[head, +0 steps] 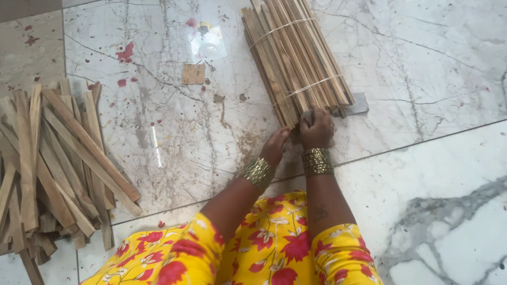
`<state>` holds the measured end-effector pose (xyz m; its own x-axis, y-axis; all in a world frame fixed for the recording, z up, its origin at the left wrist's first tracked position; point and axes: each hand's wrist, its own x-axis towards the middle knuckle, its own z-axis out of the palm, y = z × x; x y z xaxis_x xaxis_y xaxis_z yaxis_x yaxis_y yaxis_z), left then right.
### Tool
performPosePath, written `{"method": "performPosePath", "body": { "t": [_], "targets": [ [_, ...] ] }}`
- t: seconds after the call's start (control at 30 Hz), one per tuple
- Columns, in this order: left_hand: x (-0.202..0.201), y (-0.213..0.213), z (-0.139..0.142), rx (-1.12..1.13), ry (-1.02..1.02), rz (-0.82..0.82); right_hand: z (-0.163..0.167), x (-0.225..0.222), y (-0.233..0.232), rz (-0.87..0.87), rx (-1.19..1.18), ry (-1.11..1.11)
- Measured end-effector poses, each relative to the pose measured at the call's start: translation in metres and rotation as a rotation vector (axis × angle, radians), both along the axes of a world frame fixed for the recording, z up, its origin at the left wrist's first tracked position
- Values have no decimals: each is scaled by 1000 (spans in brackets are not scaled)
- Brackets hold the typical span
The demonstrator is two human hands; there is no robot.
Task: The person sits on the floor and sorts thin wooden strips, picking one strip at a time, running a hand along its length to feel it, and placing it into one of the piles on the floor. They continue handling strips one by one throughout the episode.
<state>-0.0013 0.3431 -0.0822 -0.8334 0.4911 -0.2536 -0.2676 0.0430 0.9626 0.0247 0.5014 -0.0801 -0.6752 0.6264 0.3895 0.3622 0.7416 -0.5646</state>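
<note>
A bundle of thin wooden sticks (293, 55), tied with two bands of pale string, lies on the marble floor and points away from me. My right hand (317, 128) is closed in a fist against the bundle's near end. My left hand (275, 146) rests with flat fingers against the same end, just left of the right hand. Both wrists carry stacks of golden bangles. A flat grey metal piece (357, 104) pokes out from under the bundle's near right corner.
A loose heap of rough wooden slats (50, 163) lies at the left. A small cardboard square (193, 74) and red paint spots (125, 54) mark the floor further away. My yellow floral clothing (253, 248) fills the bottom edge.
</note>
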Motion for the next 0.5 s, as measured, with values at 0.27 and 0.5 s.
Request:
{"method": "performPosePath", "body": {
  "t": [0.27,0.5],
  "targets": [
    [-33,57,4,466,-320,17,8,-17,-8,28,-171,-90],
    [-20,57,9,363,-393,-18,-7,-3,8,81,-164,22]
  ]
}}
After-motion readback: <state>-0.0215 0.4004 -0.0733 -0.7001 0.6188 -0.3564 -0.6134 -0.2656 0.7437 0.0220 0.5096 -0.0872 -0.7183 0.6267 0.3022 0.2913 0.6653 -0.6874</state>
